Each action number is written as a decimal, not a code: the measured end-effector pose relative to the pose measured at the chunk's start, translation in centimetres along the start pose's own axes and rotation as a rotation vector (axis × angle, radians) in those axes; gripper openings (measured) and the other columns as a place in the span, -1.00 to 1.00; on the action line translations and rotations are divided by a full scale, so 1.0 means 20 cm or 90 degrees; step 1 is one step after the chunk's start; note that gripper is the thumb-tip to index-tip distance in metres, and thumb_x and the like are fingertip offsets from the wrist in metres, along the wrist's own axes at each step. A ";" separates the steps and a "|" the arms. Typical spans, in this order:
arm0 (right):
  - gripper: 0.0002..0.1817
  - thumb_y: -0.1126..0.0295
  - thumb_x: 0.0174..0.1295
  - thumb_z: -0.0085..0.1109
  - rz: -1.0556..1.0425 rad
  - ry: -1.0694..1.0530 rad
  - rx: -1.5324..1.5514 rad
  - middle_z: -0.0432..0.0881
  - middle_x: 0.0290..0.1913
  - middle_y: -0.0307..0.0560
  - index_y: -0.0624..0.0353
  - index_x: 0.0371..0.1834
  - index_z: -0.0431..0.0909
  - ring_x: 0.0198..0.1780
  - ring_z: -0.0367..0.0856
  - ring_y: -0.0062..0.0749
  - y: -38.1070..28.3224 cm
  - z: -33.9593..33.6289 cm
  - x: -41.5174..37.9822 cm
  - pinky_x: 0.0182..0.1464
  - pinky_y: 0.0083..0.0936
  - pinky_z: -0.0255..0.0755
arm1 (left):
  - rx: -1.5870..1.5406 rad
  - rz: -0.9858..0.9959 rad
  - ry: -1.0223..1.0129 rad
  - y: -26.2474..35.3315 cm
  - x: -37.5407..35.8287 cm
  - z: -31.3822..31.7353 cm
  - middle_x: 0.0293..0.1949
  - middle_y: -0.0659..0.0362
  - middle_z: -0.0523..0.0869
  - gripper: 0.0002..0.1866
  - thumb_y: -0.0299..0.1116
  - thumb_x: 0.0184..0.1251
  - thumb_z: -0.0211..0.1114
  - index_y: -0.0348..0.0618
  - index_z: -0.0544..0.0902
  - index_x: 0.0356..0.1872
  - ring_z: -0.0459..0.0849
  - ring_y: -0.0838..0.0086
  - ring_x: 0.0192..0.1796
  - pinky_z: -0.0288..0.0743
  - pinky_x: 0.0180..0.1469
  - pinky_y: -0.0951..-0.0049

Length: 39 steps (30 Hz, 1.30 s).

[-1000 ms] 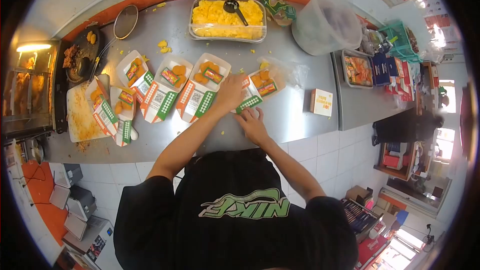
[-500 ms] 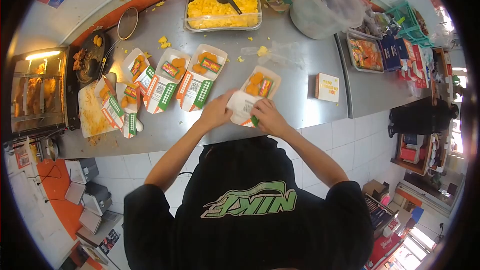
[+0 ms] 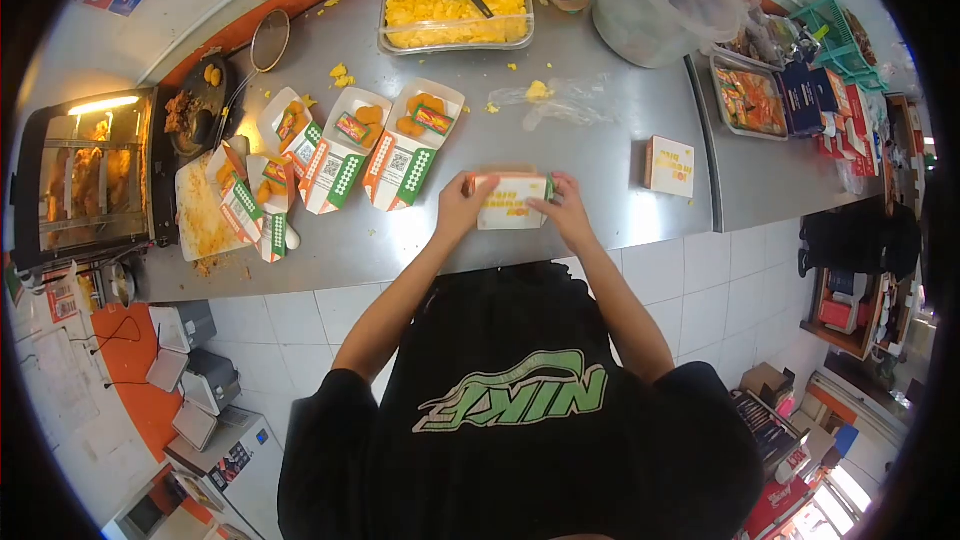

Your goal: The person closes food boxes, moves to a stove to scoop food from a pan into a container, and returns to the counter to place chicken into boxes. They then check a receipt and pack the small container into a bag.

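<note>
Between my hands, near the counter's front edge, is a small white and orange food box [image 3: 512, 208] with its lid folded over, so its contents are hidden. My left hand [image 3: 462, 205] grips its left side, thumb on the lid. On its right side, my right hand [image 3: 566, 208] holds the edge with thumb and fingers. Several open boxes stand to the left, among them one [image 3: 425, 125] with fried pieces and a sauce packet inside. Off to the right sits a closed box [image 3: 670, 167].
A tray of yellow food [image 3: 458, 35] with a black scoop lies at the back, beside a clear plastic tub [image 3: 655, 25]. A strainer [image 3: 270, 40], pan and cutting board [image 3: 210, 215] are at the left. Crumpled clear plastic [image 3: 570, 100] lies behind my hands.
The box in my hands was open with food showing; its lid is now down over it. The whole view has shifted slightly.
</note>
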State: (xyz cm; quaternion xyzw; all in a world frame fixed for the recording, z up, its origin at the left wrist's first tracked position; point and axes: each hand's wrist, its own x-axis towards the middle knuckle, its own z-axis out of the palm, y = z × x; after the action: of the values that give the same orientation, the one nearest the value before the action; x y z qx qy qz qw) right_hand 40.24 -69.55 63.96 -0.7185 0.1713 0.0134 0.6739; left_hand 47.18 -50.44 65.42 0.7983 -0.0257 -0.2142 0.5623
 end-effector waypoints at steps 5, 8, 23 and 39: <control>-0.60 0.58 0.03 0.28 0.138 -0.098 0.248 0.49 -0.03 -0.08 0.26 -0.07 0.35 0.08 0.45 -0.47 0.00 0.00 0.09 0.15 -0.46 0.35 | 0.045 0.112 0.166 -0.16 0.10 0.07 -0.18 0.00 0.58 -0.57 -0.12 0.13 0.37 -0.41 0.59 -0.37 0.56 0.50 -0.34 0.41 -0.34 0.48; -0.57 0.64 0.01 0.26 0.143 -0.211 0.249 0.49 -0.02 -0.08 0.23 -0.04 0.33 0.06 0.48 -0.45 0.08 -0.02 0.09 0.15 -0.47 0.37 | -0.101 0.123 0.130 -0.20 0.11 0.06 -0.26 0.07 0.62 -0.61 -0.16 0.16 0.36 -0.39 0.59 -0.35 0.56 0.57 -0.37 0.43 -0.36 0.54; 0.02 0.35 -0.29 0.40 -0.058 -0.196 -0.514 0.24 0.20 0.17 0.08 0.37 0.06 0.26 0.22 0.02 -0.02 0.02 -0.07 0.19 -0.14 0.24 | 0.233 0.235 0.173 -0.14 -0.04 0.13 -0.24 0.06 0.60 -0.64 -0.14 0.17 0.30 -0.21 0.52 -0.18 0.59 0.25 -0.19 0.47 -0.11 0.31; 0.21 0.10 -0.46 0.48 -0.288 0.068 -0.693 0.32 0.03 0.16 0.31 0.35 0.00 0.11 0.25 0.08 -0.32 -1.11 0.17 0.15 -0.05 0.10 | 0.321 0.097 0.571 0.00 -0.13 -0.27 -0.10 -0.08 0.48 -0.65 -0.37 0.16 0.26 -0.27 0.43 -0.06 0.43 0.09 0.00 0.25 0.11 0.22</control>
State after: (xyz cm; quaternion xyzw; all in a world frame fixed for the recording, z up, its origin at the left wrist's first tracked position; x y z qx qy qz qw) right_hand 40.51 -91.69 71.33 -0.9793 0.0162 -0.0810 0.1847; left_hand 46.94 -44.84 67.67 0.9183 0.1090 0.2032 0.3219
